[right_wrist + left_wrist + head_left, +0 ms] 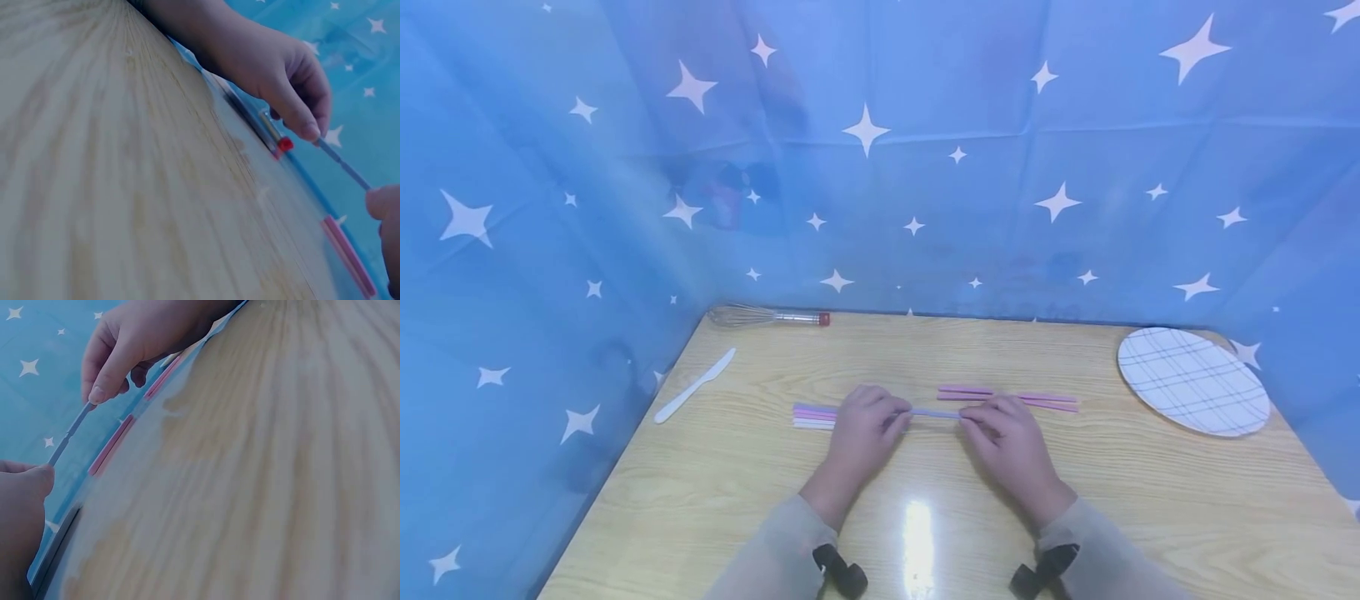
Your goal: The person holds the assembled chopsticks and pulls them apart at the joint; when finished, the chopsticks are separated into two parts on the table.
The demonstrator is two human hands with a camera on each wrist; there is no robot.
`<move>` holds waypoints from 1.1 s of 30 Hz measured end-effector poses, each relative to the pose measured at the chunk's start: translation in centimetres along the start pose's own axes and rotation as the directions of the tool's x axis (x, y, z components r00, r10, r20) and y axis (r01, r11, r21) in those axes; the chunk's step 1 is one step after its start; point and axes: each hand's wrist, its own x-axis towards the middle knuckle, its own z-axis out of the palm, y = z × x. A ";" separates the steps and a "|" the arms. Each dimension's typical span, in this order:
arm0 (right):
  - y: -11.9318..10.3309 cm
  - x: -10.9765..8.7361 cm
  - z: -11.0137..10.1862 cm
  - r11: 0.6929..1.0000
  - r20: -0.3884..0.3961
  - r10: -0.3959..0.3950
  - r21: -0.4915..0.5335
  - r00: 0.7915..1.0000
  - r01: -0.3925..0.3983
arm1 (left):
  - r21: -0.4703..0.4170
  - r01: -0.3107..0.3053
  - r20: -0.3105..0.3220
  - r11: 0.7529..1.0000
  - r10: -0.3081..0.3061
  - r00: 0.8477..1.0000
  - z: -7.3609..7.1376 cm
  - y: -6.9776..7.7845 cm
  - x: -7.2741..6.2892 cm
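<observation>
A thin bluish-purple drinking straw (pixel 936 413) spans the gap between my two hands, close over the table. My left hand (pixel 867 429) pinches its left part between thumb and fingers, and my right hand (pixel 1013 442) pinches the other end. A small joint shows midway along the straw (pixel 67 434) in the left wrist view. Beside my left hand, partly hidden by it, several purple, pink and white straws (pixel 812 415) lie side by side. Beyond my right hand lie several pink and purple straws (pixel 1051 398), their middle covered by the fingers.
A whisk (pixel 767 317) with a red-tipped handle lies at the table's back left, and a white plastic knife (pixel 696 385) in front of it. An oval checked plate (pixel 1193 382) is at the back right. Blue star-printed cloth (pixel 910 183) hangs behind the wooden table (pixel 700 517).
</observation>
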 end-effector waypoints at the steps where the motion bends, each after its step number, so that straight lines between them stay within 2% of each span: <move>1: 0.1 -0.1 -0.2 1.000 0.000 0.003 -0.004 1.000 -0.003 | 0.002 0.000 0.005 1.000 0.000 1.000 0.2 0.1 0.0; 10: 1.2 -1.0 -2.1 0.998 -0.034 0.045 -0.044 0.998 -0.046 | 0.031 -0.031 0.057 0.999 0.029 0.998 1.9 2.1 0.9; 16: 2.2 -1.5 -3.7 0.992 -0.030 0.095 -0.077 0.995 -0.097 | 0.031 -0.020 0.081 0.999 0.018 0.997 3.3 3.3 1.7; 25: 3.7 -1.9 -6.0 0.996 -0.033 0.055 -0.070 0.998 -0.057 | 0.033 -0.053 0.081 0.998 0.050 0.995 5.4 4.6 3.0; 33: 4.1 -1.9 -7.0 0.994 -0.051 0.026 -0.101 0.998 -0.032 | 0.030 -0.043 0.102 0.999 0.040 0.994 6.3 5.3 3.5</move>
